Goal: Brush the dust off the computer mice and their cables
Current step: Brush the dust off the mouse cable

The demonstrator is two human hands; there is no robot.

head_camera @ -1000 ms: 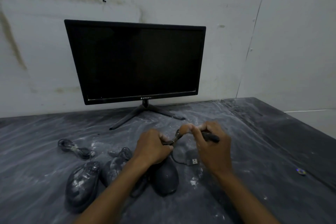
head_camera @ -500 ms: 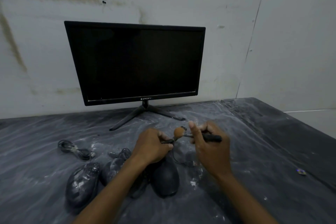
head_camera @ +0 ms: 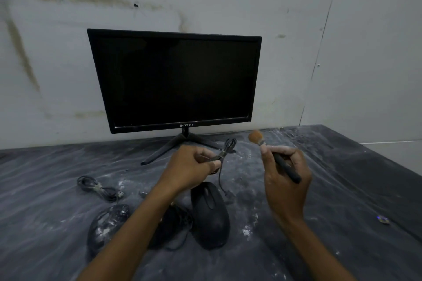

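Three black mice lie on the dusty table. The right mouse [head_camera: 210, 214] looks clean; the middle mouse [head_camera: 170, 226] is partly hidden by my left forearm; the left mouse [head_camera: 106, 227] is speckled with white dust. My left hand [head_camera: 190, 166] grips a bundled cable [head_camera: 227, 149] held above the table, its free end with the USB plug [head_camera: 228, 195] hanging down. My right hand [head_camera: 285, 173] holds a black-handled brush [head_camera: 274, 155], its orange bristles pointing up, clear of the cable.
A black monitor [head_camera: 175, 80] on a tripod stand rises just behind my hands, against a stained white wall. Another coiled cable [head_camera: 98, 188] lies at the left. A small shiny object [head_camera: 383, 220] sits at the right. White dust patches dot the dark table [head_camera: 342, 189].
My hands have moved apart. The brush lifted off the cable and swung right and up. My left hand raised the cable bundle, and the camera came closer.
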